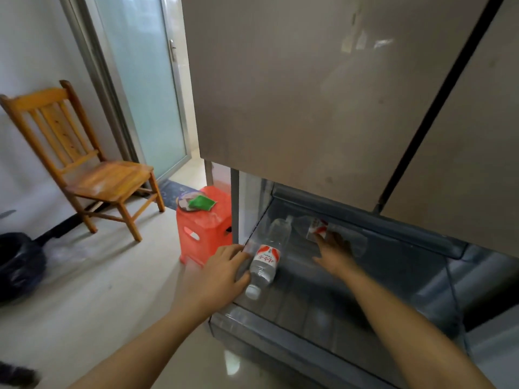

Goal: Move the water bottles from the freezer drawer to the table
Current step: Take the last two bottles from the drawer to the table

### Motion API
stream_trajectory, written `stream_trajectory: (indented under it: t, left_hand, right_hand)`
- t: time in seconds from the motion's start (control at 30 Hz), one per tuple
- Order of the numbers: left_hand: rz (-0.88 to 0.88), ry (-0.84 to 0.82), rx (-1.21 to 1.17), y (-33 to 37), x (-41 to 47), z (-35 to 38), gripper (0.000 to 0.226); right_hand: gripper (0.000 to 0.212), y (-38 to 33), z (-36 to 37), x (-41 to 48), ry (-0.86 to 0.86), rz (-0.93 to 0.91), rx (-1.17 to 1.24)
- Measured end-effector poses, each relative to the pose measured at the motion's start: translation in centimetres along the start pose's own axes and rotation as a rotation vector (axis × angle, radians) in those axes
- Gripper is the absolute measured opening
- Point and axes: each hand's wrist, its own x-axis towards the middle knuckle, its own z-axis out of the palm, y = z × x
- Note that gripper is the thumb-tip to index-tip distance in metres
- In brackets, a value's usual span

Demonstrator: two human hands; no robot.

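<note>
2 bottles are lying on their sides in the pulled-out drawer (280, 329), and 2 bare hands are going in after them. The near bottle (265, 259) is lying along the drawer's left wall, white cap pointing toward the front rim and red-and-white label facing up. The far bottle (318, 230) is lying crosswise at the back, just under the overhanging bottom edge of the 2 fridge doors (280, 80).

The left hand (224, 273) is spreading wide at the drawer's left rim, fingers and thumb right beside the near bottle. Blur is hiding whether they are touching it. The right hand (334, 248) is reaching deep into the drawer, palm down. Its fingers are stretching flat onto the far bottle's label and the thumb is splayed out, with no wrap-around grip showing.

For moving room, bare drawer floor is showing between the 2 bottles and across the whole right half. Headroom is getting tight at the back under the doors, while the front half is sitting open from above.

To the left, 1 red stool (202, 234) is standing just beside the drawer's side. Beyond it open floor is running out to 1 wooden chair (92, 175) and 1 black bag (19, 265).
</note>
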Motion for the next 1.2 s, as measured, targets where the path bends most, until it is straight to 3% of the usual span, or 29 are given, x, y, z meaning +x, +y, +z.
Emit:
stream_trajectory:
  t: [0.3,0.4,0.53,0.63,0.73,0.8,1.0,1.1,1.2]
  left_hand:
    - [-0.046,0.015,-0.118,0.2,-0.1,-0.2,0.075]
    - [-0.047,0.040,-0.094,0.1,-0.1,0.0,0.061]
    - [-0.022,0.083,-0.087,-0.2,-0.1,0.3,0.038]
    - [-0.026,0.051,-0.056,-0.2,-0.3,0.2,0.040]
    - [-0.039,0.019,-0.082,0.0,-0.1,0.0,0.050]
    - [-0.048,0.001,-0.080,0.1,0.2,-0.1,0.061]
    - [-0.035,-0.080,-0.050,0.2,0.0,-0.3,0.081]
    - [-0.012,-0.069,-0.144,0.0,0.4,-0.5,0.076]
    - [0.071,-0.210,-0.172,0.1,1.6,-0.9,0.055]
  right_hand:
    - [0.057,-0.2,0.8,6.3,-0.015,0.014,-0.071]
    - [0.063,-0.3,1.3,7.7,-0.033,-0.002,-0.096]
    - [0.072,0.6,1.7,8.5,-0.022,0.064,0.045]
    - [0.070,1.4,2.3,8.7,0.037,0.048,-0.149]
    - [0.053,0.7,2.5,8.7,0.101,0.063,-0.267]
    - [0.045,0.0,2.1,8.3,0.078,0.121,-0.254]
    - [0.059,1.0,3.0,2.7,-0.066,0.225,-0.048]
    - [0.075,1.8,3.4,-1.0,-0.136,0.120,-0.062]
    - [0.073,2.1,3.2,-4.7,-0.189,0.117,0.003]
